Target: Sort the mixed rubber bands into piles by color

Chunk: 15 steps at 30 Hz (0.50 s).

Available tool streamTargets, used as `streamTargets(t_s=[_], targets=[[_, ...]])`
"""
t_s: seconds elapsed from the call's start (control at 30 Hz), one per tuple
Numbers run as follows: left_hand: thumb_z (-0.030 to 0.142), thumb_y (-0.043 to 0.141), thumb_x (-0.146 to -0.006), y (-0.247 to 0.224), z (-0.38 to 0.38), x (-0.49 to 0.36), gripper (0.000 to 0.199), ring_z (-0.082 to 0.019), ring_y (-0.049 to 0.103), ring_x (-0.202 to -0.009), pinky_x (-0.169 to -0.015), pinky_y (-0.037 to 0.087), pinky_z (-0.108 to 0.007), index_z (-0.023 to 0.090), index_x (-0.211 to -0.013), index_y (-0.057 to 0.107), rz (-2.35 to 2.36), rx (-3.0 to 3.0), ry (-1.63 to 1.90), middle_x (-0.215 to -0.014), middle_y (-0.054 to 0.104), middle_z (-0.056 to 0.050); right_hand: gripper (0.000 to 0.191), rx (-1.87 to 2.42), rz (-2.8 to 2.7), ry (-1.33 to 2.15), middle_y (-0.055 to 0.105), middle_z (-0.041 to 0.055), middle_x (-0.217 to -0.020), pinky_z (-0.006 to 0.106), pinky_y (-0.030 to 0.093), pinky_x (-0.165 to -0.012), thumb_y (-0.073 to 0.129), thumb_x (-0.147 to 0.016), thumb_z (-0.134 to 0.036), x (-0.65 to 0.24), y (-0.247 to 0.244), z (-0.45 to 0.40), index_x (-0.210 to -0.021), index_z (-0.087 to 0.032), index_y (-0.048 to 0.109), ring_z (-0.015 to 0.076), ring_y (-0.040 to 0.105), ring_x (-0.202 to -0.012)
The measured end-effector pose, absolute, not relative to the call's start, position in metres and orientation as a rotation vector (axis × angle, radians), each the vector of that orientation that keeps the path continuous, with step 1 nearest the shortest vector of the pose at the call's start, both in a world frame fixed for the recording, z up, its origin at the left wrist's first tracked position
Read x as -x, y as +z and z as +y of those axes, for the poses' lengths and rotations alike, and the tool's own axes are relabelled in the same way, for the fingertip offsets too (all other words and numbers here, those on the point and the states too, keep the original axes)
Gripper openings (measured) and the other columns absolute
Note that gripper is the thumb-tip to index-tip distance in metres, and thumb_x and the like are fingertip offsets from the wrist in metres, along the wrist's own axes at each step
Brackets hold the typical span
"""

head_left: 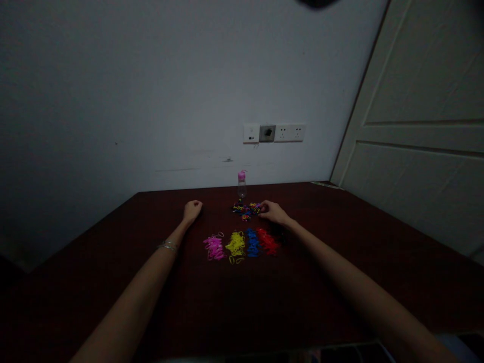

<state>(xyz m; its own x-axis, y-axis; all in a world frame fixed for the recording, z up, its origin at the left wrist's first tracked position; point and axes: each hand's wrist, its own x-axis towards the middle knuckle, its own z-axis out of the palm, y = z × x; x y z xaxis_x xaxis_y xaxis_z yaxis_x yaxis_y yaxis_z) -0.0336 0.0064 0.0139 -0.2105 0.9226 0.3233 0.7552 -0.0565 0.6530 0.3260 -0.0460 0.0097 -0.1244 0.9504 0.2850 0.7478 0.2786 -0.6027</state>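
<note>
My right hand (273, 212) is at the right edge of a mixed pile of small coloured rubber bands (245, 207). Its thumb and fingers are drawn together there; what is between the fingertips is too small to make out. Left of that pile my left hand (193, 209) rests on the table, fingers curled in and holding nothing that shows. Nearer to me lie sorted heaps of bands in a row: pink (215, 247), yellow (236, 244), blue (252, 242) and red (267, 242). Something dark, hard to see, lies right of the red heap.
A small clear bottle with a pink cap (242, 184) stands behind the mixed pile. The dark red-brown table (227, 307) meets a pale wall with sockets (289, 132). A white panelled door (419, 131) is at the right. The light is dim.
</note>
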Motion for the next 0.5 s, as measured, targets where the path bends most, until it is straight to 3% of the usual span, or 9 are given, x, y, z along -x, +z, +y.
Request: streamTargets(t_s=[0.5], targets=[[0.026,0.047,-0.079,0.0132,0.0043,0.0327,0.028,-0.017,0.063,-0.084,-0.076,0.044,-0.021,0.013,-0.088,0.071,1.981,-1.868,1.077,-0.09,0.071,-0.007,0.019,1.542,-2.046,0.328,0.065,-0.0013,-0.081,0.02,0.036,-0.058,0.056,-0.072,-0.014,-0.3201,0.0139,-0.0481,-0.089,-0.022,0.056,0.0116,0.057,-0.07]])
